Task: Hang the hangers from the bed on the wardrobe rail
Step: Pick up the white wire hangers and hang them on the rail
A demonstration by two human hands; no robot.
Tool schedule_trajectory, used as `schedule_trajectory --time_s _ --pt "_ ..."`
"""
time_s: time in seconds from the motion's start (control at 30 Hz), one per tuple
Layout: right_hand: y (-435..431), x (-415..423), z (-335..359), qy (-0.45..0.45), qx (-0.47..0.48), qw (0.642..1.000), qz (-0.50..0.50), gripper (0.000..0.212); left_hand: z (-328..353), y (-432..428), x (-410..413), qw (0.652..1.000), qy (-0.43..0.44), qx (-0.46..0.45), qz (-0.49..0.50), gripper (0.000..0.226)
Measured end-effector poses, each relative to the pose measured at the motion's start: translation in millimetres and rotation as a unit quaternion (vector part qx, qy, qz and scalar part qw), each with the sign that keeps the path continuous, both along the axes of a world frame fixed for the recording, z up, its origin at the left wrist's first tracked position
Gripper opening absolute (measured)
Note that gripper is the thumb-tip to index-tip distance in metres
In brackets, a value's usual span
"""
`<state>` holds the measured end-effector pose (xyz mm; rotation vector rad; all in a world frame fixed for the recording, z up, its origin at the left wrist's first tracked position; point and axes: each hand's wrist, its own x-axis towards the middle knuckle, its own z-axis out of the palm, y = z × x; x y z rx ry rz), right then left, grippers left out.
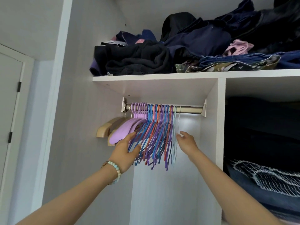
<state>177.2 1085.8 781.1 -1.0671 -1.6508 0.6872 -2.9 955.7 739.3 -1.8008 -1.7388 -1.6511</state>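
Under the wardrobe shelf (154,77), coloured hangers (155,135) crowd the rail (190,109). The left hand (125,151) touches them with straight fingers, grip released. The right hand (186,140), grip also released, hovers just beside their right end.

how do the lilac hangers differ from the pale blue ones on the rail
The lilac hangers are broad and thick; the pale blue hangers are thin. The lilac ones hang near the left end of the rail, the pale blue ones at the bunch's right edge. Both hang empty.
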Motion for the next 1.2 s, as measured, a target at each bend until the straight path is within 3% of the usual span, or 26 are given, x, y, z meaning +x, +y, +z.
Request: schedule_trajectory --time_s 0.17,0.37,0.5,0.6,0.9,1.07,1.2 --pt "-21 -11 -3 -0.039 0.145 0.988 -0.021 0.051 -4 -14 -11 0.999 -0.011 -0.004 0.043 0.05" --pt "-71 -81 -12 -0.002 0.308 0.946 0.106 0.047 -26 -83 -48 0.993 0.009 0.001 0.115 0.056" --pt "-139 -157 -36 0.021 0.328 0.918 0.222 0.049 -52 -167 -87 0.974 0.019 -0.03 0.223 0.057" --pt "-201 -216 -65 -0.023 0.317 0.897 0.307 0.048 -75 -252 -119 0.95 0.007 -0.059 0.307 0.06" --pt "-458 -343 -185 -0.13 0.233 0.801 0.536 0.06 -191 -574 -179 0.805 -0.065 -0.207 0.553 0.067" --pt "-600 -380 -279 -0.201 0.201 0.718 0.635 0.063 -283 -732 -169 0.696 -0.167 -0.278 0.64 0.07" --pt "-680 -393 -362 -0.262 0.186 0.652 0.687 0.066 -362 -810 -151 0.626 -0.264 -0.306 0.666 0.07"
